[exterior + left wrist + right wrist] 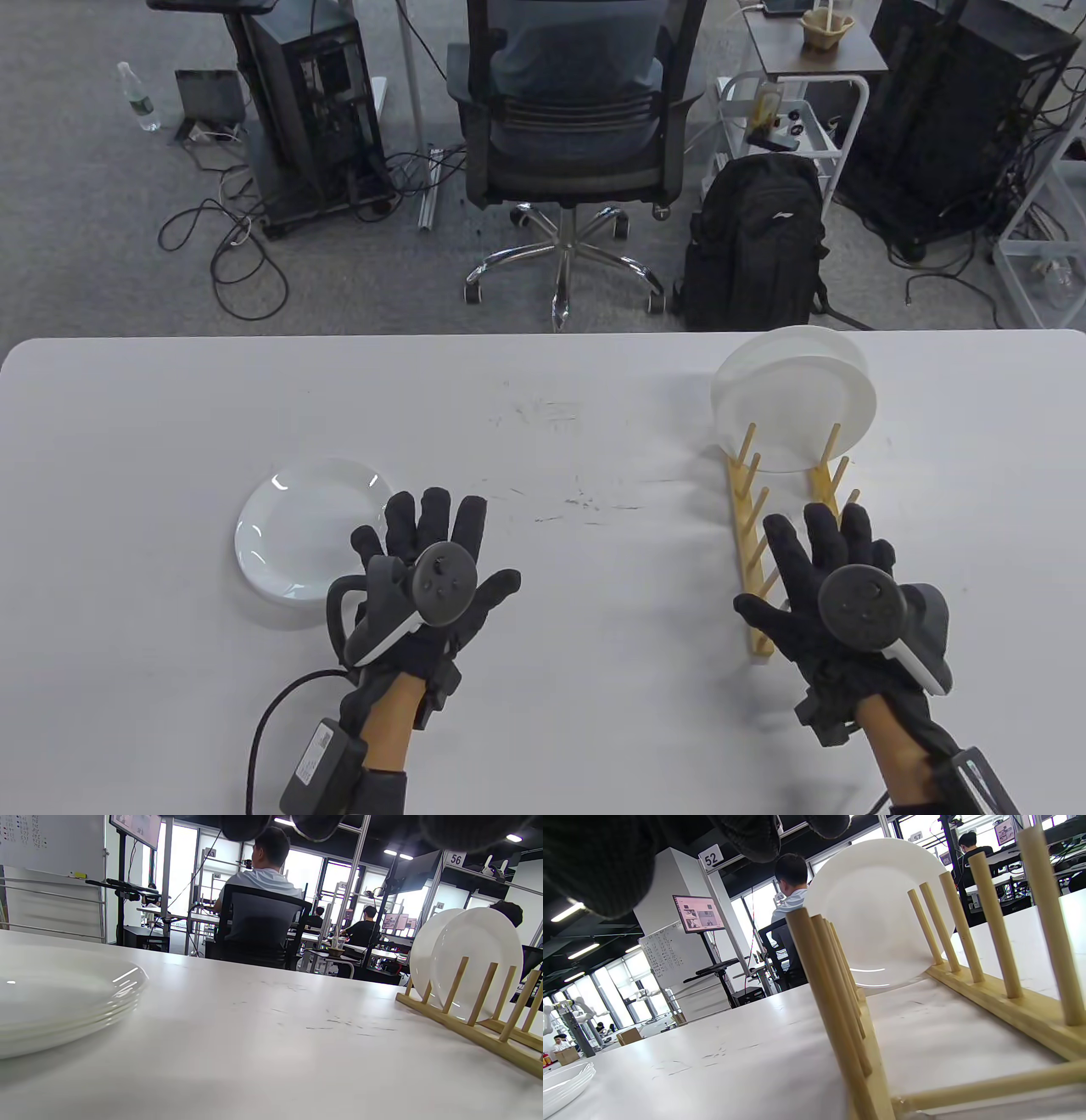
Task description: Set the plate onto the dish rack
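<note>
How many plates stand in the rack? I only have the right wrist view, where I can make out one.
Observer: Two. The left wrist view shows two white plates upright, one behind the other, at the far end of the dish rack.
Operator: Is either hand holding a plate?
Observer: No. In the table view the left hand is spread next to the stack of plates and holds nothing.
Operator: And the right one?
Observer: The right hand is spread over the rack's near end, also empty.
</note>
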